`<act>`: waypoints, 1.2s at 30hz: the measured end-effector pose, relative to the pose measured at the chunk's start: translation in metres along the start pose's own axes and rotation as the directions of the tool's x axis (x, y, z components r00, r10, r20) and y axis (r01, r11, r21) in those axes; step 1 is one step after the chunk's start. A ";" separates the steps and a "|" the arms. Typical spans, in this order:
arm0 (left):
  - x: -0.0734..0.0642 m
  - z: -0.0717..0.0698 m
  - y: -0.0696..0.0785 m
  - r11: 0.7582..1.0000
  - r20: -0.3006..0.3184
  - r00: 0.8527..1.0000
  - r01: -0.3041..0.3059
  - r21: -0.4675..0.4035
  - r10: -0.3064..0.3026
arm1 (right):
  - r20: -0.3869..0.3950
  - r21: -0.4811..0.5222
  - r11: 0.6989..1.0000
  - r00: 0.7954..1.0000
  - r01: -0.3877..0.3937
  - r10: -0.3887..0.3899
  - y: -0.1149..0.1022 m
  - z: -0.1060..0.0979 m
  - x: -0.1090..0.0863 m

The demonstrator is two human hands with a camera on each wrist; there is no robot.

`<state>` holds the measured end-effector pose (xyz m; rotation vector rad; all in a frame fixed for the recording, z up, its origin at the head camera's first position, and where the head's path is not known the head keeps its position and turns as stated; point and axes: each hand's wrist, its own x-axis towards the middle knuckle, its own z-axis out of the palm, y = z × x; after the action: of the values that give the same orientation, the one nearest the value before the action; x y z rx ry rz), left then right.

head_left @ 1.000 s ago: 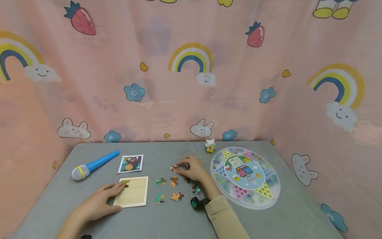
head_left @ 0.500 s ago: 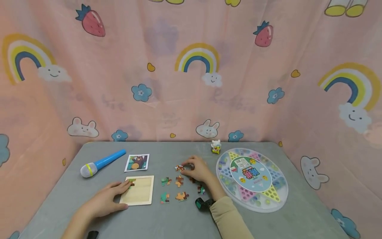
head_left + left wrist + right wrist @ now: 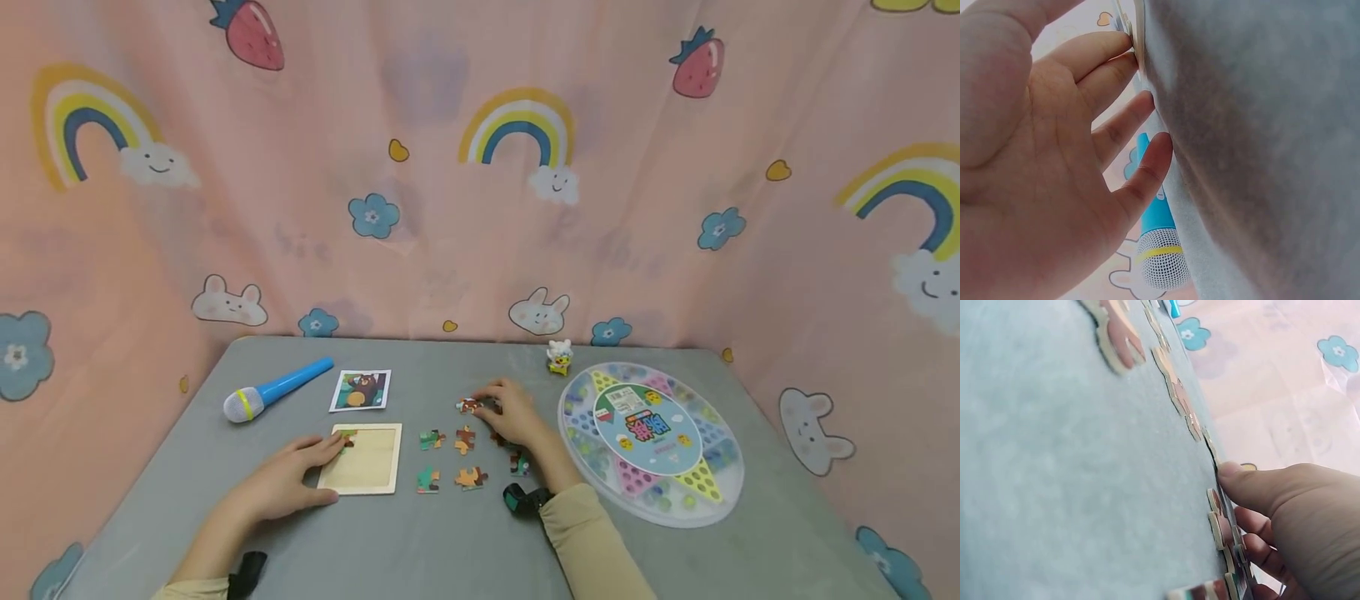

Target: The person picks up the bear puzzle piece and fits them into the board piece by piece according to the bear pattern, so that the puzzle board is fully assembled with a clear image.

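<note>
My left hand rests at the left side of a shallow wooden puzzle tray, thumb by its lower corner and fingers over its upper left. One puzzle piece lies in that corner, partly under the fingertips. In the left wrist view, the fingers are extended. Right of the tray, my right hand pinches a brown and white puzzle piece between thumb and index finger. Several loose pieces lie in front of it, and others are partly hidden beneath the hand. The thumb meets a piece's edge in the right wrist view.
Behind the tray lies a bear picture card, with a blue toy microphone to its left. A round Chinese checkers board takes up the right side, near my right forearm. A small figurine stands at the table's back edge.
The head view has shifted, so everything appears farther right and a little higher. Both hands keep nearly the same places relative to the tray and pieces.
</note>
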<state>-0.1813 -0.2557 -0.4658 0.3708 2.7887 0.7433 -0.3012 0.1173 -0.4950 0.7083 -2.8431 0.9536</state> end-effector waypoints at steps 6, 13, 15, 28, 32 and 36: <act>-0.002 -0.004 0.003 1.000 0.009 1.000 -0.014 0.001 0.014 | 0.021 0.014 1.000 1.000 -0.016 0.015 -0.003 -0.008 0.002; -0.001 -0.009 0.006 1.000 0.009 1.000 -0.010 0.023 0.010 | 0.029 0.037 0.999 1.000 0.001 -0.002 -0.002 -0.018 0.006; -0.001 -0.008 0.006 1.000 0.013 1.000 -0.005 0.021 0.005 | 0.031 0.036 0.999 0.999 -0.009 0.008 0.000 -0.018 0.006; -0.002 -0.003 0.004 1.000 0.022 1.000 0.021 0.012 -0.022 | -0.030 0.092 0.995 0.999 -0.032 0.035 -0.011 -0.036 0.002; -0.002 -0.003 0.004 1.000 0.021 1.000 0.019 0.014 -0.019 | -0.034 0.083 0.997 0.999 -0.006 0.009 -0.018 -0.044 0.001; -0.003 -0.004 0.004 1.000 0.016 1.000 0.011 0.014 -0.011 | -0.047 0.096 0.994 0.998 0.049 -0.045 -0.023 -0.048 0.003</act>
<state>-0.1792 -0.2547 -0.4600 0.3619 2.7798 0.7151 -0.2976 0.1282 -0.4434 0.7494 -2.7444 1.0922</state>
